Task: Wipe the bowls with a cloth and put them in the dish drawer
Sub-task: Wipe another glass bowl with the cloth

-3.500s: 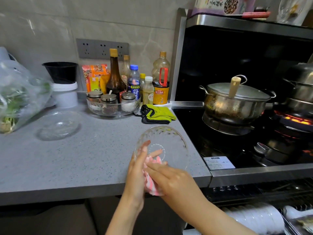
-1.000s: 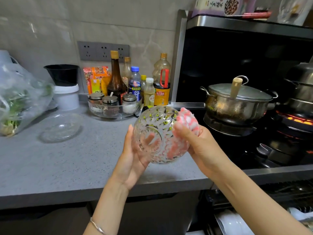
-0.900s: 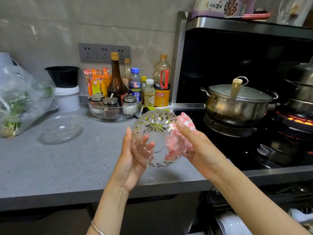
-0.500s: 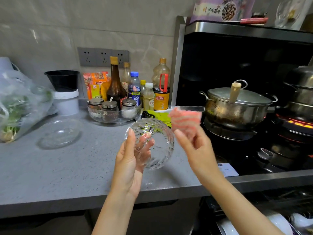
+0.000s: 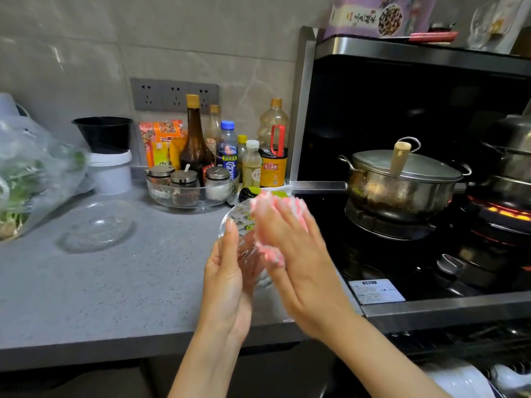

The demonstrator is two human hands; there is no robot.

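- Glass, cut-pattern: bowl [image 5: 238, 218], tilted on edge at mid-frame, over the front part of the grey desk [image 5: 115, 297], just left of the hob.
- Left hand [image 5: 227, 285]: grip closed on the bowl from the left, index finger upright along the rim.
- Right hand [image 5: 301, 268]: grip clamped on the pink-and-white cloth [image 5: 265, 203], which is bunched between fingers and thumb and pressed against the bowl. Motion-blurred.
- Second glass bowl [image 5: 97, 225]: upright on the desk, left of centre, well apart from both hands.
- Dish drawer [image 5: 514, 364]: lower right corner, open, white dishes [image 5: 459, 380] inside.
- Steel pot [image 5: 402, 182]: lidded, on the hob, right of centre.
- Condiment bottles [image 5: 195, 145]: grouped against the wall, upper centre.
- Plastic bag of greens [image 5: 31, 179]: left edge, on the desk.
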